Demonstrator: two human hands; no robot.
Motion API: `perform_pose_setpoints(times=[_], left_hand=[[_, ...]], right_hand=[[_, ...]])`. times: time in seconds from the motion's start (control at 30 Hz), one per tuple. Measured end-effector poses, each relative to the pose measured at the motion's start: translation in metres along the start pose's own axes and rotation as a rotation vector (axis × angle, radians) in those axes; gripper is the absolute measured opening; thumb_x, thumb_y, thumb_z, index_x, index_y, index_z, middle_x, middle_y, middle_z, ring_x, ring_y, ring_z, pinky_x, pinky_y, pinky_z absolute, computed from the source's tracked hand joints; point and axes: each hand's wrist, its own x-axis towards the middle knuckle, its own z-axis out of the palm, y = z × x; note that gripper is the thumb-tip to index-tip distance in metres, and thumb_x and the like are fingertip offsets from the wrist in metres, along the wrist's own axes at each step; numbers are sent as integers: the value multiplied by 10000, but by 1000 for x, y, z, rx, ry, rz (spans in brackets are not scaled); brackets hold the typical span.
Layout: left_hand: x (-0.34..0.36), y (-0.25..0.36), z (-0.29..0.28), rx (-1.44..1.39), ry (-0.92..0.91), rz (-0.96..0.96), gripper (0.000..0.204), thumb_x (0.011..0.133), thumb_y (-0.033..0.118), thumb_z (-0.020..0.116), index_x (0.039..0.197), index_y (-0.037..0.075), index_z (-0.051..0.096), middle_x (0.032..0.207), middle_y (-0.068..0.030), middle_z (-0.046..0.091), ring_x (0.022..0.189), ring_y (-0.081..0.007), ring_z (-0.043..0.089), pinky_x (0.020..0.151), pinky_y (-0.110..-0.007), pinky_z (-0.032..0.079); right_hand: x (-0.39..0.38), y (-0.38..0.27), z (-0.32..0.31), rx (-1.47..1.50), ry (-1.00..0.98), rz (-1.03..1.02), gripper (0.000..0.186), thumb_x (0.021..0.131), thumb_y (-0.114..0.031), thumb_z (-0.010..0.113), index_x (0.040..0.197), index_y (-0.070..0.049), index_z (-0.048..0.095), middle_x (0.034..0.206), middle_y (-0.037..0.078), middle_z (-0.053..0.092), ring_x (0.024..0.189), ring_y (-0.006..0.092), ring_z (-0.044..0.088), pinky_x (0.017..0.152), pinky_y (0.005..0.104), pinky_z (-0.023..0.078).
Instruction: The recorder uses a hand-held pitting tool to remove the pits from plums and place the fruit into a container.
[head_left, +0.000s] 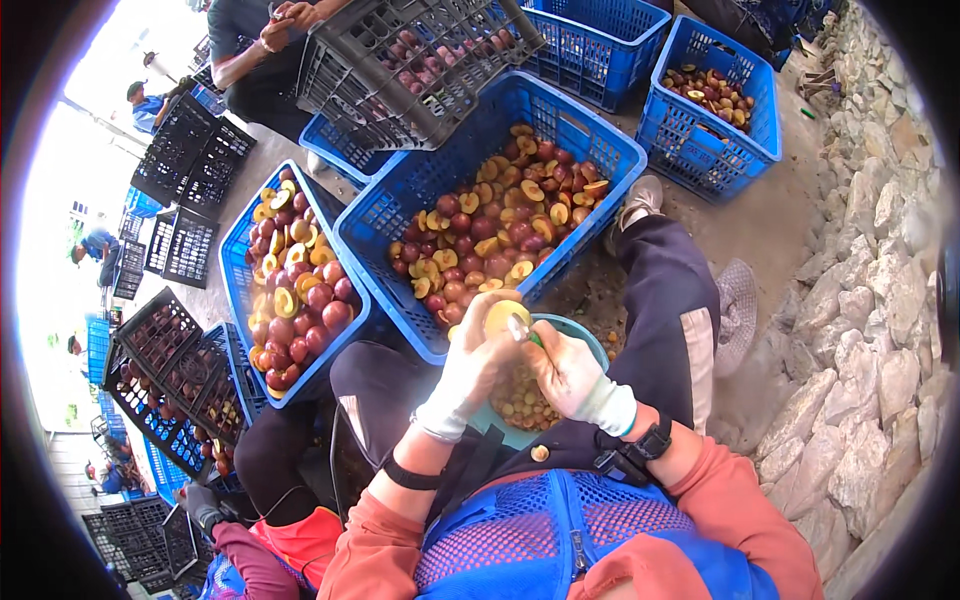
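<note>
My gloved left hand [466, 366] holds up a plum half [506, 314], its yellow cut face showing. In my gloved right hand [574, 378] is a small knife [534, 338] with a green handle; its tip meets the middle of the plum half. Below both hands, a light teal bowl [590, 336] sits between my legs, holding many pale brown pits [528, 402]. Just beyond my hands stands a large blue crate [372, 262] of whole and halved red-skinned plums [490, 222]. My fingers partly hide the blade.
A second blue crate [232, 262] of plums stands at the left, and another blue crate [700, 150] at the far right. A black crate [350, 70] of plums tilts over the middle. Another person's hands [284, 24] show at the top. A stone wall [850, 330] runs along the right.
</note>
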Motion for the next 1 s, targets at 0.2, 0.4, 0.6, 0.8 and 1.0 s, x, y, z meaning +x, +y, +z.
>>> perform_pose_setpoints(times=[0.2, 0.4, 0.6, 0.8, 1.0], left_hand=[[-5, -4, -14, 171, -78, 20, 483, 879, 204, 673, 1312, 91, 492, 996, 12, 578, 689, -34, 475, 571, -179, 375], [1, 4, -18, 328, -289, 154, 444, 901, 188, 681, 1311, 65, 562, 1072, -4, 599, 842, -70, 537, 755, -210, 441], [20, 24, -16, 256, -684, -202, 436, 876, 156, 700, 1286, 48, 599, 1132, -49, 627, 1020, -116, 578, 894, -269, 463], [65, 17, -39, 1033, -709, -246, 375, 821, 228, 743, 1132, 37, 656, 790, -48, 653, 701, -114, 614, 649, -282, 501], [181, -17, -124, 1354, -242, -158, 295, 765, 266, 718, 919, 14, 725, 796, -157, 711, 722, -291, 698, 673, -386, 548]], right_hand=[[-4, 0, 0, 35, -110, -20, 305, 1063, -329, 503, 996, -31, 508, 769, 236, 616, 685, 443, 611, 620, 505, 475], [-6, 11, -17, 1096, -587, 465, 423, 1060, -452, 500, 869, -74, 503, 606, -5, 437, 459, 123, 407, 429, 310, 332], [-19, 15, -43, 1463, -861, 831, 448, 1038, -520, 518, 838, -119, 492, 621, -95, 339, 452, 19, 292, 402, 215, 197], [-14, 45, -39, 317, -742, 465, 428, 1055, -421, 506, 896, -33, 591, 629, 107, 542, 504, 266, 522, 513, 380, 427], [-26, 61, -30, -407, -734, 380, 432, 1013, -425, 539, 946, -9, 633, 728, 252, 663, 737, 453, 674, 663, 535, 533]])
